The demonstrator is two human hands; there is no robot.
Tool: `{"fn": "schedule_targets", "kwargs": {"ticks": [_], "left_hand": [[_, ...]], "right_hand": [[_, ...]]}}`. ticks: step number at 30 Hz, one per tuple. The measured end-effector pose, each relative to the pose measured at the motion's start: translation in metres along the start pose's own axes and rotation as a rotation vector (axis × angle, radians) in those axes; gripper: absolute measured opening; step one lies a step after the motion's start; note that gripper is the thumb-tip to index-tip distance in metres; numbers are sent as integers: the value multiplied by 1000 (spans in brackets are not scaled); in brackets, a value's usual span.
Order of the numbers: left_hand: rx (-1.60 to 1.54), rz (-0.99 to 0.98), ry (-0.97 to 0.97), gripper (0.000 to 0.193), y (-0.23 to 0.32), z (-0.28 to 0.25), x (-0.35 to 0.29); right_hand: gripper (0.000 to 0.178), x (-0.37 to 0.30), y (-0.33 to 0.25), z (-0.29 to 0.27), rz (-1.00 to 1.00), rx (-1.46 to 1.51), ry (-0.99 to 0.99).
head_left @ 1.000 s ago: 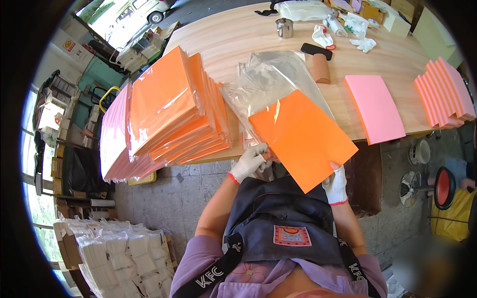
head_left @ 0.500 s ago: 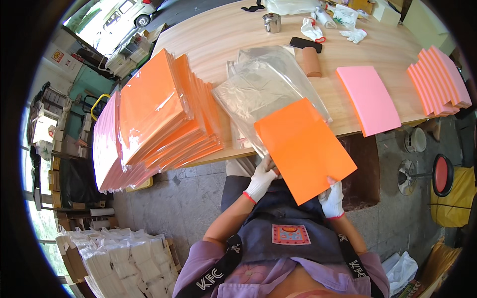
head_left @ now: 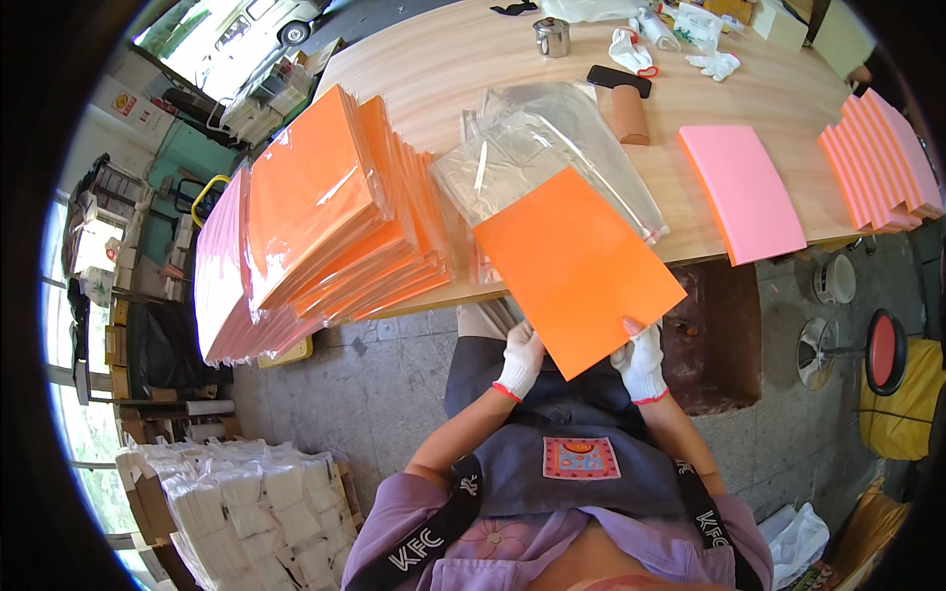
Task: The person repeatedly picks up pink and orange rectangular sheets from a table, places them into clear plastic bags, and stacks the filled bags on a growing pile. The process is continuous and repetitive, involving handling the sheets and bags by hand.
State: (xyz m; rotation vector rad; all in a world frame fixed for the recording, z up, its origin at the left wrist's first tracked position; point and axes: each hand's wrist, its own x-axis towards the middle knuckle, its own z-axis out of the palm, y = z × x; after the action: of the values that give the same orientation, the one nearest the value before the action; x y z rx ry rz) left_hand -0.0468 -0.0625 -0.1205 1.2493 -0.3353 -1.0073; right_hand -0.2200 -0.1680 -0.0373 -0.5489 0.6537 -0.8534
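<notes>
My right hand [head_left: 641, 362], in a white glove with a red cuff, grips the near right edge of a flat orange paper sheet [head_left: 579, 271], its bare thumb on top. Whether this is one sheet or a thin stack, I cannot tell. At the sheet's near left edge is my left hand [head_left: 520, 361], gloved alike, with curled fingers; the sheet partly hides what they hold. Beyond and partly under the sheet, clear plastic bags [head_left: 512, 148] lie on the table. To the left rises a pile of orange packs [head_left: 315, 197] in clear wrap, beside wrapped pink ones [head_left: 222, 271].
On the wooden table [head_left: 434, 59], a pink stack [head_left: 744, 192] and a stepped pink-and-orange pile [head_left: 877, 167] stand to the right. Farther back are a brown block [head_left: 629, 115], a black phone [head_left: 619, 81], a metal cup [head_left: 552, 37] and loose gloves [head_left: 714, 65].
The orange sheet has moved left and slightly away from me, covering more of the plastic bags. My right hand has moved left with it, and my left hand has drawn slightly nearer me.
</notes>
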Motion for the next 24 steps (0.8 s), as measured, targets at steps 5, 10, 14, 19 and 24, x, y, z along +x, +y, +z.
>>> {"fn": "schedule_targets", "kwargs": {"ticks": [5, 10, 14, 19, 24], "left_hand": [[190, -204, -354, 26, 45, 18, -34], [101, -358, -260, 31, 21, -9, -32], [232, -395, -262, 35, 33, -5, -29], [286, -451, -345, 35, 44, -10, -23], [265, -481, -217, 35, 53, -15, -14]], "right_hand": [[27, 7, 27, -14, -71, -12, -23], [28, 15, 46, -28, 190, 20, 187], [27, 45, 39, -12, 219, 117, 165], [27, 91, 37, 2, 10, 129, 105], [25, 61, 39, 1, 307, 372, 48]]}}
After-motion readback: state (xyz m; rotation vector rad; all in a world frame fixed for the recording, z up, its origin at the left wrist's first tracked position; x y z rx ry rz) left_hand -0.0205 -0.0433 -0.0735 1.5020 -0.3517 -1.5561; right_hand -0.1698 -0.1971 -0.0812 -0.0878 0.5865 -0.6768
